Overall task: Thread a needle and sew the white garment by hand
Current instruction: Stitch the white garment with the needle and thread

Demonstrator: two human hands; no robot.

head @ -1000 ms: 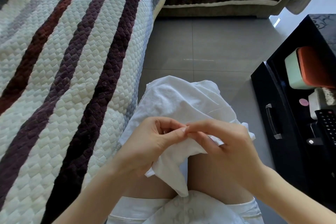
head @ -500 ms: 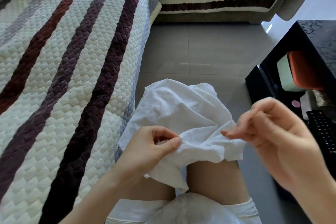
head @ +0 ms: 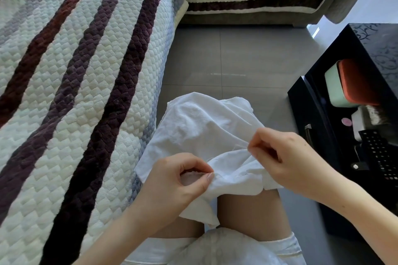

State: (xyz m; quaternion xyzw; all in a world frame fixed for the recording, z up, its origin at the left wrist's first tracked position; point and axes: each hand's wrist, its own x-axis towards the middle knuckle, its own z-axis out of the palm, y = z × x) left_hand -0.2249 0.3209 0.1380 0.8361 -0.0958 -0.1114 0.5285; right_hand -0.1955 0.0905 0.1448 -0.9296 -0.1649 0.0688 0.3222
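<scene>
Grey floor tiles and a quilted striped sofa cover make up the setting; no bench is in use.

1. The white garment is draped over the person's knees, between the sofa edge and a black cabinet. One corner hangs down between the legs.
2. A fold near the lower edge is pinched between thumb and forefinger of the left hand. The other fingers are curled against the cloth.
3. The right hand is held just beside the fold and slightly above it. Its fingers are curled and its tips are pinched on what appears to be a fine thread leading back to the cloth. The needle itself cannot be made out.
4. A stitch is judged to be in hand, with the threading step already done.
5. The cloth is judged light, thin and limp, creasing freely and holding no shape of its own. It should be held close to the stitch line, with the fold kept taut over the forefinger.
6. The thread is judged weak, so an even pull is advised, as the seam is likely to pucker otherwise.
7. A remote control is noted inside the cabinet.
</scene>
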